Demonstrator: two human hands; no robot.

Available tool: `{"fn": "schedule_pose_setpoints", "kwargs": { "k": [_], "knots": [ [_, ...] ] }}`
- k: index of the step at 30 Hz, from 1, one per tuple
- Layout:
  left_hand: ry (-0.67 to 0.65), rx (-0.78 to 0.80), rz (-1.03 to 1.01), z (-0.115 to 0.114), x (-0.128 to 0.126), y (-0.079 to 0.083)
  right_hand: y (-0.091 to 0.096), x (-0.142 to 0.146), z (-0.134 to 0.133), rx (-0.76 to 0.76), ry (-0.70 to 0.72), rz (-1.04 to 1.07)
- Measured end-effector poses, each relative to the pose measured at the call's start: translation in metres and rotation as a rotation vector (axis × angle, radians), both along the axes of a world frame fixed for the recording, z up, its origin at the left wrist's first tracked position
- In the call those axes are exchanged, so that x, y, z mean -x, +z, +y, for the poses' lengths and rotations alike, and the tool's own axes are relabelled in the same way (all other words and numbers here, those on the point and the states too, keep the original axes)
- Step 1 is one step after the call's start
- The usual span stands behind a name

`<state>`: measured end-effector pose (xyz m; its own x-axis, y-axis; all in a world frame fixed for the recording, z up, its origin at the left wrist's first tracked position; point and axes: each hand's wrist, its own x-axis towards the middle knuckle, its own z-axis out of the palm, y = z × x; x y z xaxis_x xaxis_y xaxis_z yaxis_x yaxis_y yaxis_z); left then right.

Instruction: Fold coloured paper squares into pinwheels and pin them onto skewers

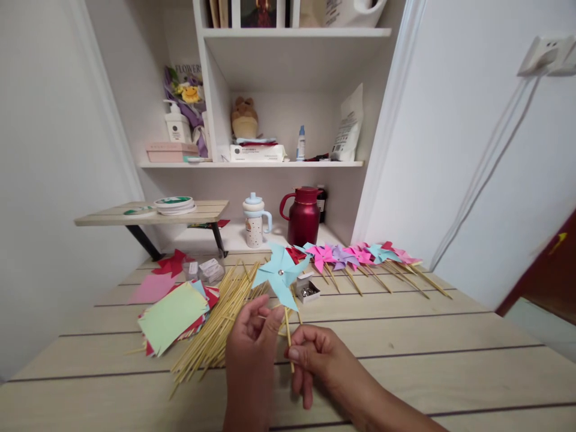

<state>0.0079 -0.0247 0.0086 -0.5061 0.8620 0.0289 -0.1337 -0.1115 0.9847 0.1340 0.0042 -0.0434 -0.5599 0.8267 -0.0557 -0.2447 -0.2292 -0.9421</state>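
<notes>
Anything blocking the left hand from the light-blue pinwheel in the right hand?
Nothing visible. The left hand is right beside the stick of the light-blue pinwheel, just under the blades; whether the thumb touches it, I can't tell. The right hand grips lower down, out of the way.

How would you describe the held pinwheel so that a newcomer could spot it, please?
Find the slatted tabletop before the white shelves. Above its middle, the right hand grips a thin stick topped by the light blue pinwheel. Unlike the pinwheels lying behind it to the right, this one is held up.
</notes>
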Motion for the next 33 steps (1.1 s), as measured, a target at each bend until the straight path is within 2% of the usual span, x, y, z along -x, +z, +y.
{"fn": "schedule_pose_setpoints", "kwargs": {
  "k": [3,7,13,23,28,33],
  "knots": [
    [0.038,-0.006,0.123,0.002,0.0,-0.002,0.001,0.001,-0.001,0.003,0.018,-0.008],
    [0.021,0.032,0.28,0.003,-0.003,-0.004,0.002,0.002,-0.003,0.001,0.077,-0.011],
    [-0.02,0.083,0.373,0.0,-0.006,-0.002,0.0,0.002,-0.006,0.006,0.114,-0.042],
    [0.079,0.014,0.242,-0.003,-0.001,0.005,0.0,0.003,-0.008,0.004,0.132,-0.011],
    [0.171,-0.031,0.231,0.0,0.006,0.006,0.002,0.004,-0.009,0.016,0.137,-0.016],
    [0.19,-0.072,0.221,0.003,0.011,0.006,0.006,0.005,-0.011,0.023,0.145,-0.031]
  ]
}}
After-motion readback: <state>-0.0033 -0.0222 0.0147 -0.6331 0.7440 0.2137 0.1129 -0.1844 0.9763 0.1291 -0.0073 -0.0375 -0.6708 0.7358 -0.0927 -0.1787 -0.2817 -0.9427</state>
